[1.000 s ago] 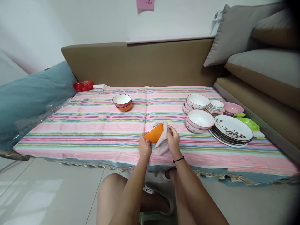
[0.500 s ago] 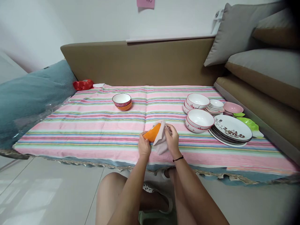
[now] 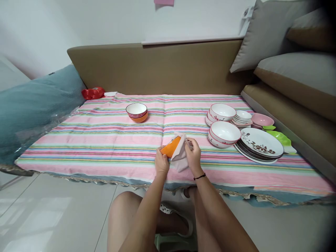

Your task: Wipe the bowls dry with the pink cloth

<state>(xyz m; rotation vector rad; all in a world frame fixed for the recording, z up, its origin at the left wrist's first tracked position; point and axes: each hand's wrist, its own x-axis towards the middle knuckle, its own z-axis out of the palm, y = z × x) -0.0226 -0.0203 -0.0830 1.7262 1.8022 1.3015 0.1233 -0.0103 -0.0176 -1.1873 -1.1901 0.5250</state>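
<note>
Left of the plate stack (image 3: 259, 141), your left hand (image 3: 162, 161) grips the orange bowl (image 3: 168, 148), outside facing you, long axis slanting away rightward; your right hand (image 3: 193, 154) clasps the cloth (image 3: 180, 161) over its right end.

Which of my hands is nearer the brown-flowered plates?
Right. Your right hand, gripping the cloth, is left of the plates; your left hand, holding the orange dish, is farther left.
</note>
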